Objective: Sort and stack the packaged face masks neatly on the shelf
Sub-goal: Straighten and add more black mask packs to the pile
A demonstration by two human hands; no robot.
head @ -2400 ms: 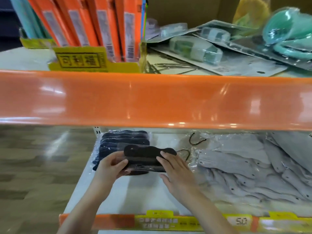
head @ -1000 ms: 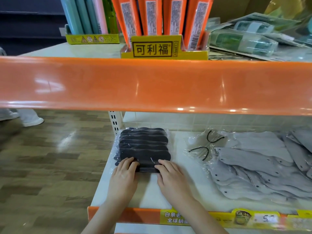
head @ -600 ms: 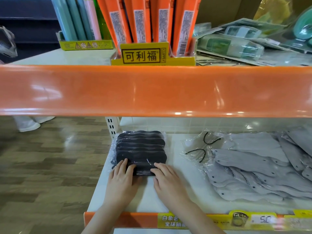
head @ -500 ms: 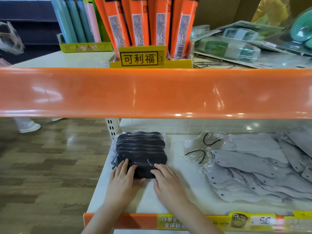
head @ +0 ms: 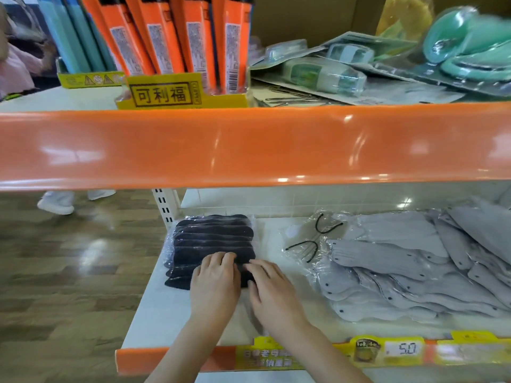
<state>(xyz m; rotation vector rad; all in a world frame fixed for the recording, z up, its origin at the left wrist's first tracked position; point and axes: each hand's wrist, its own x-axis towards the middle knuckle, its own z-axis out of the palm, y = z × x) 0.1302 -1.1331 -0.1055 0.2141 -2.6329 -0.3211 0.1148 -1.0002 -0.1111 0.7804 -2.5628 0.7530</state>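
A stack of black face masks in clear wrap [head: 211, 239] lies at the left end of the white lower shelf [head: 166, 313]. My left hand [head: 215, 286] rests flat on the stack's near edge, fingers straight. Beside it, my right hand [head: 269, 290] lies with its fingertips touching the same near edge. To the right, a loose spread of grey packaged masks [head: 401, 266] overlaps across the shelf, with one clear pack showing black ear loops [head: 315, 241] at its left end.
An orange shelf lip [head: 249, 145] overhangs the lower shelf. Above it stand orange boxes [head: 177, 37] in a yellow tray and green blister packs [head: 359, 67]. A price strip [head: 387, 351] runs along the front edge. Wooden floor and someone's white shoes [head: 58, 203] are at the left.
Both hands laid a black mask pack onto the stack and now press on its near edge. My view has shifted slightly.
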